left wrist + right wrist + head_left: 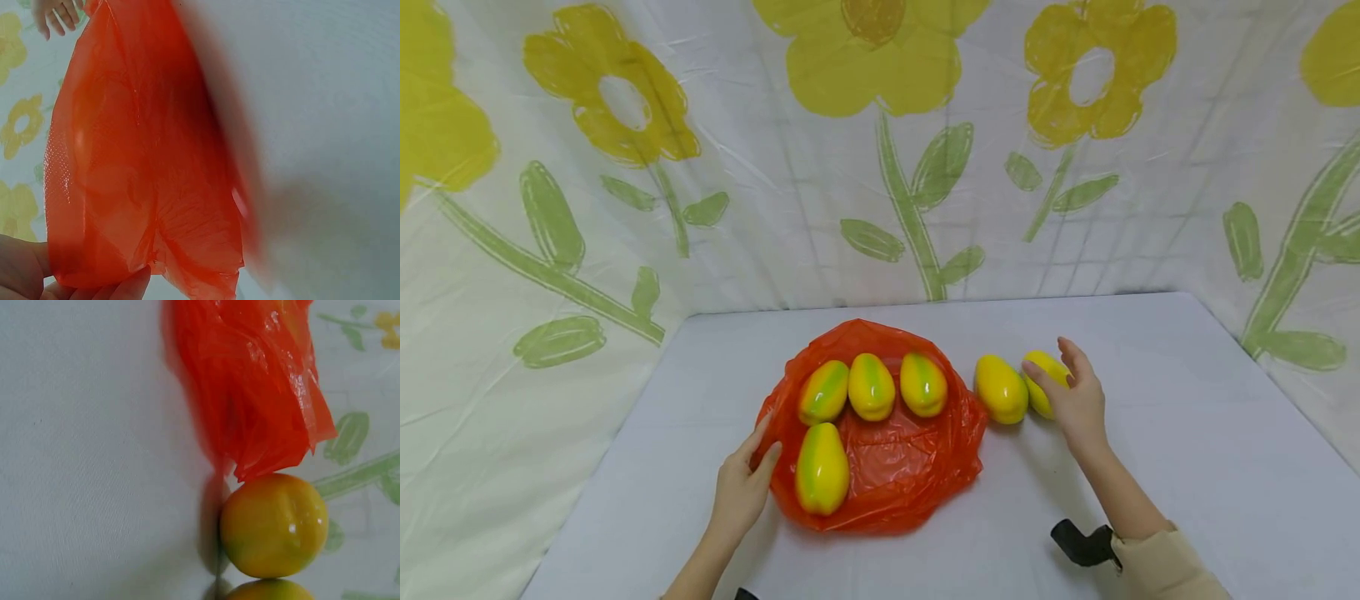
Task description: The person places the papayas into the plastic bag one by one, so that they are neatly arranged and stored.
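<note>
A red plastic bag (887, 467) lies spread open on the table, with several glossy yellow-green papayas inside, such as this papaya (822, 469). My left hand (741, 483) pinches the bag's left rim; in the left wrist view its fingers (128, 286) are on the bag's edge. Just right of the bag sits one papaya (1002, 389), with another papaya (1047, 379) beside it. Over that outer papaya my right hand (1081, 408) hovers with thumb and fingers spread, partly covering it. The right wrist view shows the nearer papaya (274, 525) next to the bag, but not the hand.
A white table (1187, 467) carries everything. Behind it and at the sides hangs a pale curtain (760, 192) printed with yellow flowers. A black strap piece (1084, 543) sits at my right wrist, by the beige sleeve (1168, 567).
</note>
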The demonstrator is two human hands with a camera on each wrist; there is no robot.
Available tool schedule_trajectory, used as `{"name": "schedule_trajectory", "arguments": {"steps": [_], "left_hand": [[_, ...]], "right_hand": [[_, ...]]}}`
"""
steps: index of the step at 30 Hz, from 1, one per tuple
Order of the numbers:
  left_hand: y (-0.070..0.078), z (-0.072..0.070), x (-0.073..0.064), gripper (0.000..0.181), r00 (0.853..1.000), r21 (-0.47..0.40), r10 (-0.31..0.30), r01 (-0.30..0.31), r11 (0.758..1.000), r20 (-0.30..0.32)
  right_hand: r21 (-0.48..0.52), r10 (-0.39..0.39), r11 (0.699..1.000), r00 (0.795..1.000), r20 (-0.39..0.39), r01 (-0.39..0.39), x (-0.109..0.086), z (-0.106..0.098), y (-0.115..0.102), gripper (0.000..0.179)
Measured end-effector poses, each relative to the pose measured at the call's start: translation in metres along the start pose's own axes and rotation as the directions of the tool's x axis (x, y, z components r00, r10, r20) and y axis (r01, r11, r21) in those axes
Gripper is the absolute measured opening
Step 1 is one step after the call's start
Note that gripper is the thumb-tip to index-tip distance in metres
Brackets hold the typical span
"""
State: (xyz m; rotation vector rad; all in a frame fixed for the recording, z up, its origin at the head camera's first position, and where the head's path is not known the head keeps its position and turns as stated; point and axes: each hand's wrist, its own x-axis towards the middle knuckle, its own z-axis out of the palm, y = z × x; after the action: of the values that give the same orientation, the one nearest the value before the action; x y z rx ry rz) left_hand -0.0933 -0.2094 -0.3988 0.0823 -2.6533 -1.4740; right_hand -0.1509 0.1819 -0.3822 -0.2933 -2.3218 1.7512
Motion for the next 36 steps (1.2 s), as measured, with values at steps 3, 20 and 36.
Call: {"name": "schedule_trajectory", "arguments": {"steps": [3, 20, 36], "left_hand": [[0.000, 0.000, 0.000, 0.048, 1.000, 0.006, -0.004, 0.004, 1.000, 0.000], [0.002, 0.000, 0.001, 0.047, 1.000, 0.000, 0.003, -0.003, 1.000, -0.003], [0.002, 0.001, 0.001, 0.048, 1.000, 0.001, -0.026, 0.026, 1.000, 0.008]], "right_hand": [[-0.016, -0.003, 1.000, 1.000, -0.009, 0.002, 0.005, -0.004, 0.004, 0.076], [-0.089, 0.077, 0.993, 0.997, -0.018, -0.078, 0.029, -0.014, 0.029, 0.082], [-0.218, 0.151, 0.966, 0.987, 0.050, -0.137, 0.040, -0.007, 0.038, 0.081]]}}
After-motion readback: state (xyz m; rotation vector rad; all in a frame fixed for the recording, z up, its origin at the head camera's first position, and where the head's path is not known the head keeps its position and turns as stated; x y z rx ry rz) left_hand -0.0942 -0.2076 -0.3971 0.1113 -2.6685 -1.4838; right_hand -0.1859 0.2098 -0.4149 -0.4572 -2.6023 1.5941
